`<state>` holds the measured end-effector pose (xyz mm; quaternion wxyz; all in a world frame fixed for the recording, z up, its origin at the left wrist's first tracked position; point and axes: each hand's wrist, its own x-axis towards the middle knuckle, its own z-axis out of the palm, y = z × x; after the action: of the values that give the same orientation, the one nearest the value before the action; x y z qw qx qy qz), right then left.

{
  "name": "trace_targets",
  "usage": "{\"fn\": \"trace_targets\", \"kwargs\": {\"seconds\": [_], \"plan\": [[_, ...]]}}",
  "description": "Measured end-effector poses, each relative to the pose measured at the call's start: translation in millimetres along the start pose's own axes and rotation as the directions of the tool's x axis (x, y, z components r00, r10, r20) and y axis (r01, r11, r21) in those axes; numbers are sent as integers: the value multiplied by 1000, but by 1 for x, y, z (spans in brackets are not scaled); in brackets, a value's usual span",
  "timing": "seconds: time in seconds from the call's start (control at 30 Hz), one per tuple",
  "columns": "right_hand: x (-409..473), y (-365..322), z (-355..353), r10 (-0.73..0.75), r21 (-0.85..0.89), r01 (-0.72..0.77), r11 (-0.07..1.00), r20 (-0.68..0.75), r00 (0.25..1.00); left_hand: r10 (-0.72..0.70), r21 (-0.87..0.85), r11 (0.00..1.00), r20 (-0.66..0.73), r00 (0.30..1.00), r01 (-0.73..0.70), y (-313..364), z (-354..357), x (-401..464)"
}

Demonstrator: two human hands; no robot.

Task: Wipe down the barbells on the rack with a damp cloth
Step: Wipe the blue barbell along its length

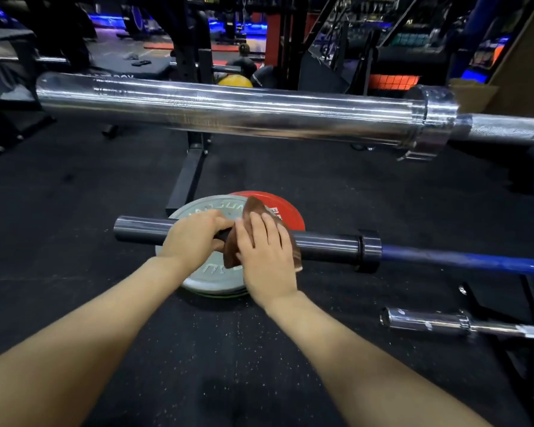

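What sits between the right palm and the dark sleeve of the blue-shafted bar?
In the head view, the brown cloth lies between them: the right hand presses it flat over the dark sleeve, while the left hand grips the sleeve beside it.

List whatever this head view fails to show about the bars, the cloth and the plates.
- Dark barbell sleeve: its middle is covered by the brown cloth, the left hand and the right hand.
- Dampness of the cloth: cannot be judged.
- Blue shaft, chrome barbell and lower chrome bar: cut off by the right edge.
- Grey plate lettering: hidden by hands.
- Red plate: mostly hidden by cloth and bar.
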<state>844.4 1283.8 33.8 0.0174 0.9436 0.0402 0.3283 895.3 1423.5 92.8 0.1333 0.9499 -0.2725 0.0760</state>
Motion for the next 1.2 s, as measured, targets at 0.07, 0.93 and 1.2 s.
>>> {"fn": "trace_targets", "kwargs": {"seconds": [0.07,0.93,1.2], "plan": [[3,18,-4,-97,50,95,994,36,995,1,-4,1000,66,998,-1,-2,-7,5],[-47,80,-23,359,53,-357,933,-46,932,-46,9,999,307,951,46,2,-23,23],[-15,46,-17,7,94,-9,996,19,1000,-29,0,1000,303,952,30,5,-25,23]]}}
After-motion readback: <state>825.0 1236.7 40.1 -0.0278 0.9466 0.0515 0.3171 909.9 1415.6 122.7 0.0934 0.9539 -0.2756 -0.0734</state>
